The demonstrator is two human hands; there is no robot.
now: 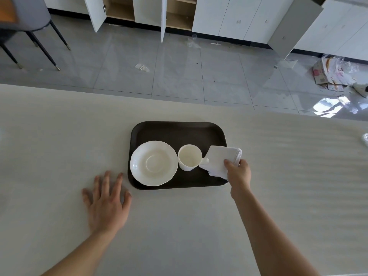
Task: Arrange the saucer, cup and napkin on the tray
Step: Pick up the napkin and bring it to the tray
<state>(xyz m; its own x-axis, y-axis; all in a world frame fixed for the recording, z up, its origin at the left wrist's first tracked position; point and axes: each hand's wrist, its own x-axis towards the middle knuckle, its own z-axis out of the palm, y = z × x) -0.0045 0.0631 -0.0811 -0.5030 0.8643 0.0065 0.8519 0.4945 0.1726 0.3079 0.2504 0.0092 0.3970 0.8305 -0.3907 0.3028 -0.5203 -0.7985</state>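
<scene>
A dark brown tray (179,130) lies on the white table. On its left half sits a white scalloped saucer (153,163). Right of the saucer stands a white cup (189,157), upright, its handle pointing right. A folded white napkin (218,158) hangs over the tray's right edge, pinched by my right hand (239,172) and touching or just above the cup's handle. My left hand (107,202) rests flat on the table left of the tray, fingers spread, holding nothing.
The table's far edge (139,96) runs just beyond the tray, with grey tiled floor behind it. A chair (29,26) stands at the far left. White cabinets (229,16) line the back wall. Cardboard and litter (330,74) lie on the floor at the right.
</scene>
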